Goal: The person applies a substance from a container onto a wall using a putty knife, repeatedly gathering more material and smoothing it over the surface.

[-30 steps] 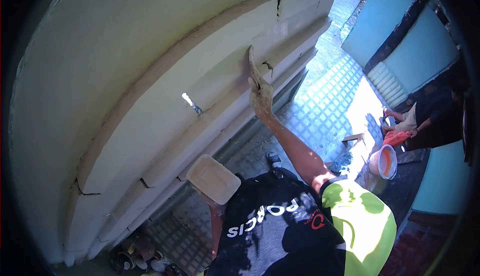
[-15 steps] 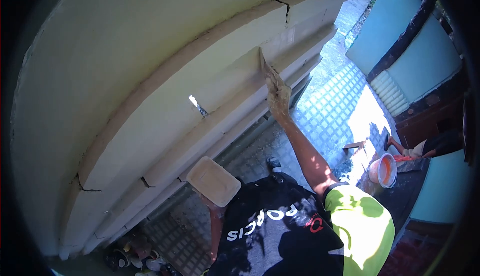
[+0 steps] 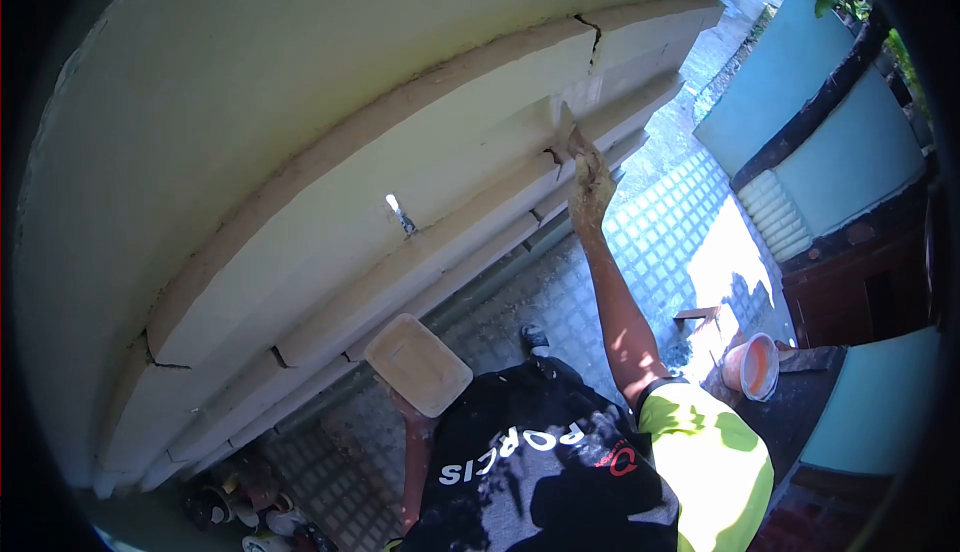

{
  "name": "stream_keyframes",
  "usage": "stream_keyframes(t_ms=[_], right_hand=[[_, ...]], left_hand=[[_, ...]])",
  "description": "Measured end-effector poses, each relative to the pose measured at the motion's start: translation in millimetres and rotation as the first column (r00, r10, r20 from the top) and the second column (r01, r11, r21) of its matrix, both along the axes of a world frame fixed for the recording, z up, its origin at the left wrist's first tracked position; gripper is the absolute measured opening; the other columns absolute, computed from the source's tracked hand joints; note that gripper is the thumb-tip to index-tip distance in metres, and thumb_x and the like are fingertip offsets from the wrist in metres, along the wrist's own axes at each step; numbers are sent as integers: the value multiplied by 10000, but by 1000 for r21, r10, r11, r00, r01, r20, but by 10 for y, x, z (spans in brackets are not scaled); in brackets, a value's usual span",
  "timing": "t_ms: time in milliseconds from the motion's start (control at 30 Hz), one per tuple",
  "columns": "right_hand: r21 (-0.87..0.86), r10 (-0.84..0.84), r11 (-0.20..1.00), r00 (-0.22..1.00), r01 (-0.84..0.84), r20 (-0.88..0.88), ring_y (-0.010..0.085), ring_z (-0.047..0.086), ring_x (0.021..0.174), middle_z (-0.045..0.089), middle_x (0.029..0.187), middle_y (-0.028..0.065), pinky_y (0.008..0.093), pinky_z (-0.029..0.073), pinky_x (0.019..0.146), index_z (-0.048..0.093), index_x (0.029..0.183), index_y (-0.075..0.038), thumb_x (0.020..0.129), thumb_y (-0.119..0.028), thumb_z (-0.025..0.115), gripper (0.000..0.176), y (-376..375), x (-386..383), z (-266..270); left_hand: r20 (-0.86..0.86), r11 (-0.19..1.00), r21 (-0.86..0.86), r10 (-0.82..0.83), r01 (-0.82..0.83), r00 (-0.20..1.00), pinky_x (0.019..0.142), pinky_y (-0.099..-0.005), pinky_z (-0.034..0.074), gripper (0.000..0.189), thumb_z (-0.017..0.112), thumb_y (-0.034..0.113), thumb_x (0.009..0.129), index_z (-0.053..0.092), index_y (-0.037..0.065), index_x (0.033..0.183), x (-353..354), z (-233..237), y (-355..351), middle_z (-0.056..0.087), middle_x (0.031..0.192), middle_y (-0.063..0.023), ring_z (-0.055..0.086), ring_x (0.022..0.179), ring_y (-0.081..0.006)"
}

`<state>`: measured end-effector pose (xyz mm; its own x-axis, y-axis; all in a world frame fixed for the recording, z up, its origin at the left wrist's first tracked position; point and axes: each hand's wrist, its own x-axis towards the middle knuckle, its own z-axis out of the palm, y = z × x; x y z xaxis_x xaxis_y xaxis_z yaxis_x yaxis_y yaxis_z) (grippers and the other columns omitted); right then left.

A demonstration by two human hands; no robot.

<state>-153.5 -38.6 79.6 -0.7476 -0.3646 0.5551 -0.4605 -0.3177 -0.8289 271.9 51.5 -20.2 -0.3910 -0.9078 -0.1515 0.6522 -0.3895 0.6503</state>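
Observation:
My right hand [image 3: 592,192], coated in pale filler, is stretched out to the curved, stepped moulding [image 3: 470,167]. Its fingers are closed round a putty knife [image 3: 566,122], whose blade lies against the moulding's face beside a dark crack. Most of the handle is hidden in the grip. Low in front of my body, my left hand [image 3: 408,408] supports a pale rectangular plastic tub [image 3: 418,366] from below, its fingers mostly hidden by it. The tub is tilted toward me, with pale residue inside.
Dark cracks [image 3: 590,34] and a bright gap [image 3: 400,214] break the moulding. On the right a bucket [image 3: 750,367] with orange inside stands near a small wooden stool [image 3: 697,313]. Several cluttered items [image 3: 250,507] lie at lower left. Patterned tiles [image 3: 670,207] cover the ground.
My right hand and the putty knife have moved a little right and down along the moulding, uncovering a crack. The view has shifted slightly, and the other person by the bucket is now mostly out of sight.

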Motion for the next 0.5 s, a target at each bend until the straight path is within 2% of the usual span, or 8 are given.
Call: stream_keyframes(t_ms=[100, 133, 233, 267, 367, 400, 500], right_hand=[[108, -137, 985, 990, 133, 32, 176, 623, 1035, 687, 1133, 108, 314, 462, 945, 620, 1239, 27, 994, -148, 567, 306, -79, -96, 112], [68, -110, 991, 993, 112, -31, 175, 613, 1048, 685, 1145, 111, 309, 457, 950, 619, 1245, 21, 995, -169, 571, 318, -137, -16, 104], [123, 36, 992, 999, -38, 14, 178, 614, 1067, 688, 1143, 108, 315, 457, 960, 617, 1251, 19, 996, -183, 572, 328, -20, 346, 84], [148, 63, 988, 993, -48, -97, 181, 616, 1082, 689, 1144, 111, 322, 456, 976, 623, 1240, 18, 998, -184, 570, 320, 18, 300, -128], [192, 119, 976, 991, -105, -63, 196, 622, 1137, 691, 1180, 149, 315, 441, 1002, 603, 1280, 18, 1009, -151, 541, 326, 174, 200, 74], [95, 2, 996, 999, -5, 34, 215, 626, 1140, 689, 1186, 153, 312, 445, 994, 604, 1275, 18, 1007, -156, 540, 326, 83, 60, 24], [99, -138, 985, 990, 139, -26, 182, 630, 1066, 688, 1140, 128, 308, 461, 966, 628, 1213, 31, 997, -159, 561, 296, -101, -137, 130]], left_hand=[[-1, 996, 83, 34, -34, 999, 949, -508, 527, 870, 353, 738, 919, 367, 55, 1457, 9, -24, -8, 549, 1340, -194, 610, 1146, -346], [-16, 996, 86, 36, -35, 999, 950, -510, 526, 862, 339, 734, 925, 368, 57, 1457, -7, -2, -9, 549, 1341, -192, 610, 1146, -344], [-15, 996, 78, 51, -50, 999, 955, -515, 524, 836, 300, 720, 946, 370, 61, 1456, -28, 53, -10, 550, 1342, -186, 610, 1145, -341], [16, 996, 69, 58, -59, 998, 958, -516, 523, 828, 289, 713, 952, 371, 62, 1456, -12, 39, 4, 550, 1342, -185, 610, 1145, -341], [9, 992, 108, 65, -66, 998, 960, -519, 522, 796, 269, 690, 970, 371, 70, 1458, -9, -33, -19, 550, 1343, -180, 610, 1144, -343], [-5, 989, 135, 64, -62, 998, 960, -519, 523, 784, 265, 682, 976, 371, 73, 1459, 9, -52, -18, 550, 1343, -178, 610, 1144, -345], [-35, 987, 151, 58, -52, 998, 964, -522, 521, 784, 266, 689, 972, 376, 83, 1458, -4, -57, -28, 552, 1341, -172, 605, 1152, -345]])
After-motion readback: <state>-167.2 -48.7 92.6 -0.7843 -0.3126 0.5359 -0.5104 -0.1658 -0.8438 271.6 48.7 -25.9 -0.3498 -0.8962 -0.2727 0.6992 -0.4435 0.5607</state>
